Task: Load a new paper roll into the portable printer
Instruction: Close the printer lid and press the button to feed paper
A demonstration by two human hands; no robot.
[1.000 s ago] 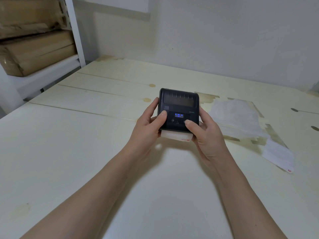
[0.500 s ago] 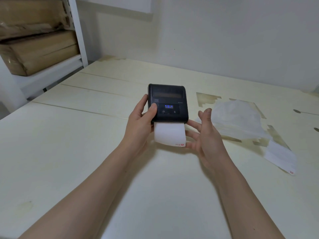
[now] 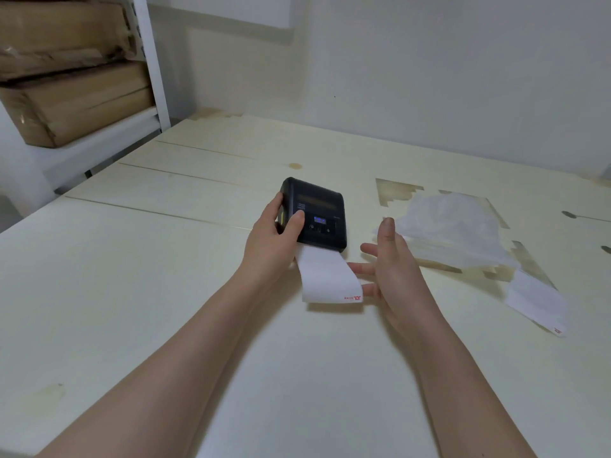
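Note:
A black portable printer [image 3: 317, 209] with a small lit blue display sits in the middle of the pale table [image 3: 165, 292], lid closed. My left hand [image 3: 274, 239] grips its left side, thumb on the top face. A strip of white paper [image 3: 327, 279] with a small red mark at its end sticks out of the printer's near edge toward me. My right hand [image 3: 393, 259] hovers open just right of the strip, fingers spread, fingertips close to the paper's right edge, off the printer.
A crumpled clear plastic wrapper [image 3: 449, 226] lies to the right of the printer. A loose white paper piece [image 3: 535, 302] with a red mark lies nearer the right edge. White shelving [image 3: 152, 71] holding brown wrapped boxes [image 3: 66, 94] stands at the far left.
My right hand has let go of the printer and opened beside it. The paper strip has come much further out of the near edge. The printer now sits lower, held only by the left hand.

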